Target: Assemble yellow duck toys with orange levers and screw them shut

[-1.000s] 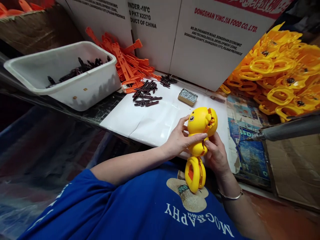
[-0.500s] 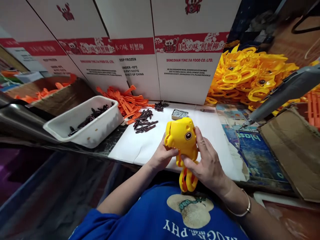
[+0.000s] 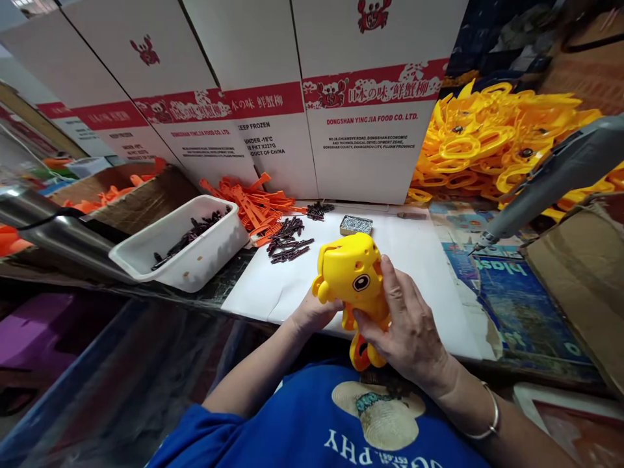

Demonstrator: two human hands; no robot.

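Between my two hands is a yellow plastic toy [image 3: 351, 276] shaped like an animal head, with a printed eye and a looped handle below, orange showing inside the loop. My right hand [image 3: 409, 325] is closed on its right side, thumb across the front. My left hand [image 3: 316, 311] grips it from the left and underneath, its fingers mostly hidden behind the toy. Just beyond the toy, a small tin of tiny metal pieces [image 3: 356, 225] sits on the white sheet [image 3: 273, 292]. Dark slim plastic parts [image 3: 291, 250] lie to its left.
A white tub [image 3: 188, 266] of dark parts stands left, beside heaped orange parts [image 3: 253, 207]. Yellow shells [image 3: 502, 140] pile up at back right. A grey electric screwdriver [image 3: 546, 185] hangs at right, above a cardboard box [image 3: 580, 260]. White cartons [image 3: 361, 156] wall the back.
The toy has tilted and turned in my hands, its front end swinging left. My left fingers are now more hidden behind it. The whole view has shifted slightly.
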